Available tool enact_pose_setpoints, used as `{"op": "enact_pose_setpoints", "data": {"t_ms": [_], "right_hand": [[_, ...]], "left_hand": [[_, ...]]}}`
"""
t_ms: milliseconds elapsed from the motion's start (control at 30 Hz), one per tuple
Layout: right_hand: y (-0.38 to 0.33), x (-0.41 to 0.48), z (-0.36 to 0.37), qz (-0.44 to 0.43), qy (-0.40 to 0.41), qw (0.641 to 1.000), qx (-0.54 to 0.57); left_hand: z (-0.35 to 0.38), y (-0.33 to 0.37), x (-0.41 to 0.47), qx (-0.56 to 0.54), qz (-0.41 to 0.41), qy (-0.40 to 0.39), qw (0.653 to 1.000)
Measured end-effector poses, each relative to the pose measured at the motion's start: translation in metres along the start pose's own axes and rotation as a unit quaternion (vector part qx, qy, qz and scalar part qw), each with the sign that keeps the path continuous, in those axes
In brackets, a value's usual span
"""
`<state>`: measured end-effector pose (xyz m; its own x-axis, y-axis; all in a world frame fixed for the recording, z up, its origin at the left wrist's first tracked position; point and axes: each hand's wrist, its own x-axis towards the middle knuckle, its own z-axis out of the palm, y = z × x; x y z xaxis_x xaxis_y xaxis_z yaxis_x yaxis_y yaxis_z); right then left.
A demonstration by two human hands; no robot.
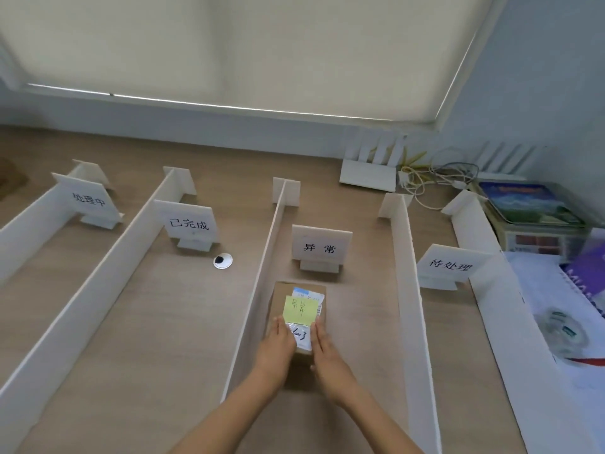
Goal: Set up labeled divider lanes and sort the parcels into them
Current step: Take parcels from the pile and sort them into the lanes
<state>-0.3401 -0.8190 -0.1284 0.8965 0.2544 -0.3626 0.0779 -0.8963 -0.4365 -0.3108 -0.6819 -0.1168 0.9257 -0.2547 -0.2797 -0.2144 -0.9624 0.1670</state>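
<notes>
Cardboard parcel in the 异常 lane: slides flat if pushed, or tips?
Probably slides flat: the cardboard parcel lies low and broad on the wooden desk. Likely stiff: edges look square between the left hand and right hand. Its yellow sticky note might peel if rubbed.

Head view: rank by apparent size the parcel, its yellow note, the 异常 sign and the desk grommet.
1. parcel, though nearer the camera, so its lead over the sign is unsure
2. 异常 sign
3. yellow note
4. grommet

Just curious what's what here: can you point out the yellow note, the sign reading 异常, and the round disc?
yellow note point(300, 310), head view, its centre.
异常 sign point(321, 243), head view, its printed face.
round disc point(223, 260), head view, its centre.
</notes>
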Motion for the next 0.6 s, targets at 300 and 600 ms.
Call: {"op": "enact_pose_setpoints", "data": {"t_ms": [300,600], "right_hand": [[0.009,0.088,-0.027,0.007,-0.019,0.998,-0.055],[0.001,0.074,-0.033,0.015,0.074,0.996,-0.046]], "left_hand": [[-0.023,-0.019,0.085,0.003,-0.030,0.020,0.999],[-0.044,-0.047,0.054,-0.086,0.033,0.066,0.994]]}}
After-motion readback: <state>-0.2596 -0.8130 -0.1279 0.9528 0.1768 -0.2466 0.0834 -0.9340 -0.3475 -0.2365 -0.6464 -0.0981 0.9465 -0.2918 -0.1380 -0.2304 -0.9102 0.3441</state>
